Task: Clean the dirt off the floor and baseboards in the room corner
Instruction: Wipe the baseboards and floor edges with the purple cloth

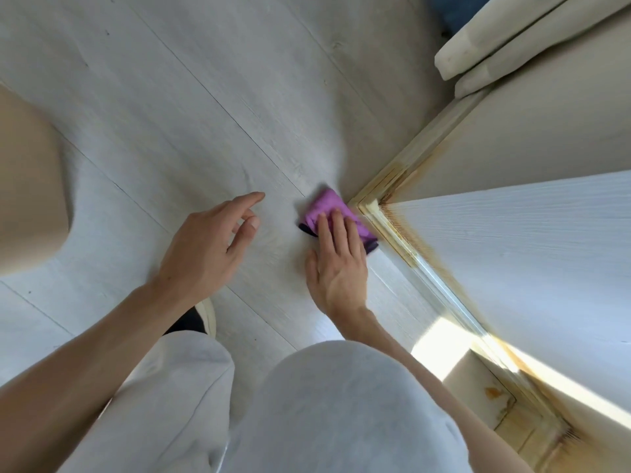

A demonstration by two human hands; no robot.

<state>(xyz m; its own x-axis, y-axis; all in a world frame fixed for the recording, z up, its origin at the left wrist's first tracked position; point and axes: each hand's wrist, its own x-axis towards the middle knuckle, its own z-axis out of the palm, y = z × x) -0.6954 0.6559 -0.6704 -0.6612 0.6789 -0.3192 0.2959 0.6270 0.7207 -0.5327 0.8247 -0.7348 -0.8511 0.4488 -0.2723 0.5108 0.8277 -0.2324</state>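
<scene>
Purple cloth under flat right hand; left hand loosely spread.

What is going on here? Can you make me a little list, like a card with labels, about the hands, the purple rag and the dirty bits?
right hand: straight fingers press the purple cloth flat on the floor
purple cloth: folded, on the floor right by the corner
left hand: holds nothing, fingers loose, pointing forward over the floor
floor: pale planks
baseboards: meet at the corner, with orange-brown grime along them
grime: not yet wiped off
</scene>
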